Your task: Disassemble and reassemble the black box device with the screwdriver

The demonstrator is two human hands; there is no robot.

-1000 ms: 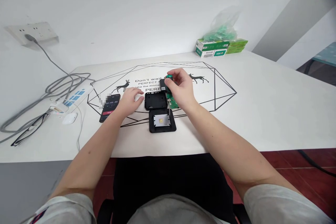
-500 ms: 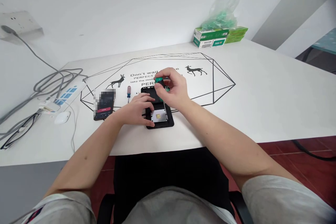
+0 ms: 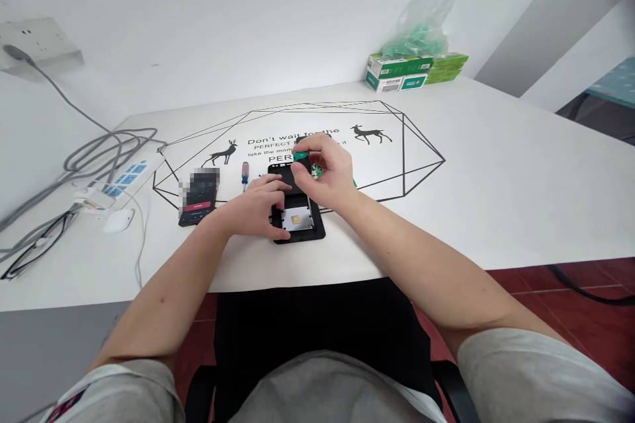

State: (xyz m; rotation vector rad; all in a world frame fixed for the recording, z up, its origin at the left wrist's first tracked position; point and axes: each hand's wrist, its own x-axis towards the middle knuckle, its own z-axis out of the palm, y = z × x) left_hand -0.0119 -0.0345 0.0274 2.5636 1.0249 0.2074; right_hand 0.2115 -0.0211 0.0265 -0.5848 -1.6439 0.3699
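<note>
A black rectangular device casing lies on the table, with a silver plate bearing a gold square set into its near half. My left hand grips the casing's left side, thumb at the near corner and fingers over the middle. Above the casing's far right part, my right hand pinches a green-and-black screwdriver by its handle. Its tip cannot be made out. Partly hidden behind my right hand is a green circuit board. A second, small screwdriver with a clear reddish handle lies left of the casing.
A phone lies left of my left hand. Further left are a power strip with cables, a white earbud case and glasses. Green-and-white boxes with a plastic bag on top stand at the back right.
The screwdriver's handle is lower and tilted differently in my right hand, which has dropped slightly. The casing has shifted a little left, with my left hand still on it.
</note>
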